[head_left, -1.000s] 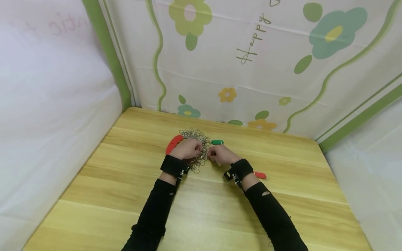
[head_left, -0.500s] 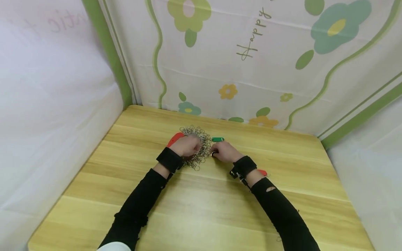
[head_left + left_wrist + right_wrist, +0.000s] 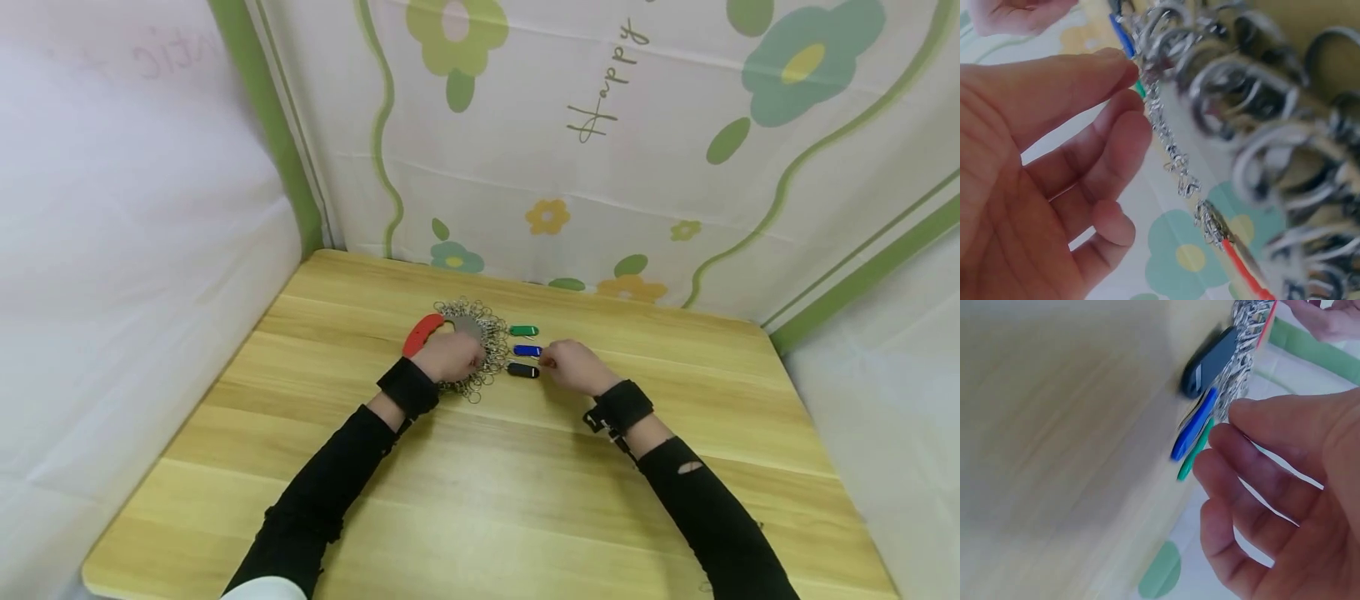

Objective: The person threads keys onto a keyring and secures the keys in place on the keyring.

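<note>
A red-handled holder (image 3: 422,334) with a grey plate (image 3: 467,325) lies on the table, its curved edge crowded with metal clips and rings (image 3: 495,343). My left hand (image 3: 448,357) rests over the plate's near part; in the left wrist view its thumb and fingertips come right up to the clips, with a small gap between them. A green tag (image 3: 523,331), a blue tag (image 3: 528,351) and a black tag (image 3: 522,370), small and flat, lie in a column just right of the rings. My right hand (image 3: 576,367) is beside them, fingers loosely bent, nothing held.
The wooden table (image 3: 480,500) meets a flower-printed white curtain (image 3: 540,150) at the back. Another curtain stands along the left side. A faint loose ring (image 3: 705,587) lies near the front, beside my right sleeve.
My right hand has let go of the black tag and drawn back to the right, uncovering the blue and black tags. The red tag near my right wrist is now hidden.
</note>
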Demonstrator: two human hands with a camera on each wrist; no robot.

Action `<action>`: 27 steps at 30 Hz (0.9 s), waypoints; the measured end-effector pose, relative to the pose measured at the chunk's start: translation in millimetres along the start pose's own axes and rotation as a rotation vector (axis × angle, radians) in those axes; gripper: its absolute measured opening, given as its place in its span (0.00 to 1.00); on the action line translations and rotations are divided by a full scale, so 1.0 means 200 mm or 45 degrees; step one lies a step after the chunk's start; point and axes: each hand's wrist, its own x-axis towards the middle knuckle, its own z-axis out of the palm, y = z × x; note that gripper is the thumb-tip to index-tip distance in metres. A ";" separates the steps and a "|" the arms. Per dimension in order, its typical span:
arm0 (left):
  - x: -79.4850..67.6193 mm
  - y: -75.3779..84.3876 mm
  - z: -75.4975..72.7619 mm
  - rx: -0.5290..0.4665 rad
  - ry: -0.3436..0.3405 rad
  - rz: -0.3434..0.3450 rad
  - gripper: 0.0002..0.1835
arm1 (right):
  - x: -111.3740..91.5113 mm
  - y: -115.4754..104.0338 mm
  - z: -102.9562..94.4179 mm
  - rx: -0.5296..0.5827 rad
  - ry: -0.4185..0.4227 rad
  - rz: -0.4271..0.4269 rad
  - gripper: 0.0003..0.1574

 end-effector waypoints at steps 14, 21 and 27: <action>0.04 0.06 0.03 0.132 0.043 0.036 0.26 | -0.34 0.15 -0.07 -0.043 -0.041 0.109 0.09; 0.06 0.06 0.07 0.250 0.019 -0.011 0.23 | -0.44 0.20 -0.07 -0.026 -0.059 0.109 0.10; 0.09 0.09 0.09 0.310 -0.061 -0.096 0.17 | -0.52 0.25 -0.06 -0.040 -0.061 0.144 0.10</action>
